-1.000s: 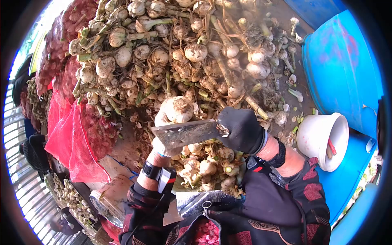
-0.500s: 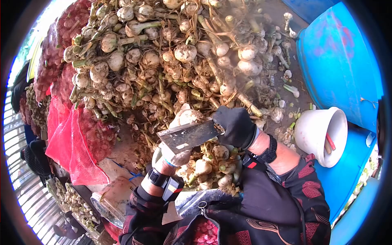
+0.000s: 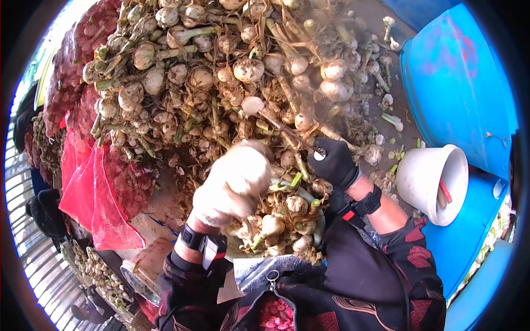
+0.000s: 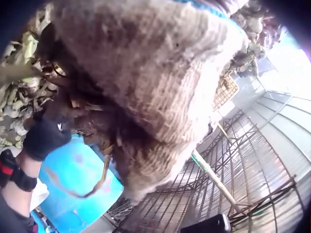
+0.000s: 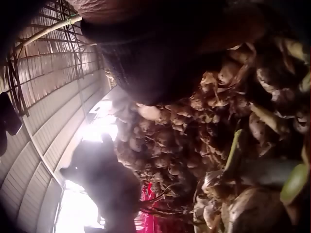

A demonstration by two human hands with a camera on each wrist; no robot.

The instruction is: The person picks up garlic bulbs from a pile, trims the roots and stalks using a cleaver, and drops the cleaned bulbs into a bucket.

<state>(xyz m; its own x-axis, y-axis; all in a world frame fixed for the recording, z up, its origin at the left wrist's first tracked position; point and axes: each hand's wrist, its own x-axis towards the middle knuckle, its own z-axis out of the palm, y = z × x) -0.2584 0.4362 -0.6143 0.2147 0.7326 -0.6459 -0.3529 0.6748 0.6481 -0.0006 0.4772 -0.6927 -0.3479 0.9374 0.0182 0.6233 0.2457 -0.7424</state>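
Note:
My left hand (image 3: 223, 193), in a pale knitted glove, is curled round a garlic bulb (image 3: 249, 159), blurred and partly covered by the fingers. A dry brown strand (image 4: 102, 178) hangs by it in the left wrist view. To the right, my black-gloved right hand (image 3: 334, 164) grips a knife, its handle hidden in the fist. The blade (image 3: 288, 130) is turned nearly edge-on and points up-left, apart from the bulb. At its far end shows a small pale round piece (image 3: 253, 105). Below the hands, several garlic bulbs (image 3: 273, 225) lie in front of the lap.
A big heap of garlic with stalks (image 3: 201, 80) fills the space ahead. Red mesh sacks (image 3: 99, 190) stand at the left. On the right are a white bucket (image 3: 422, 179) with a red-handled tool inside and large blue tubs (image 3: 455, 88).
The knife has swung up and away from the garlic bulb, its blade turning from flat to edge-on. My left hand has risen towards the camera, still holding the bulb.

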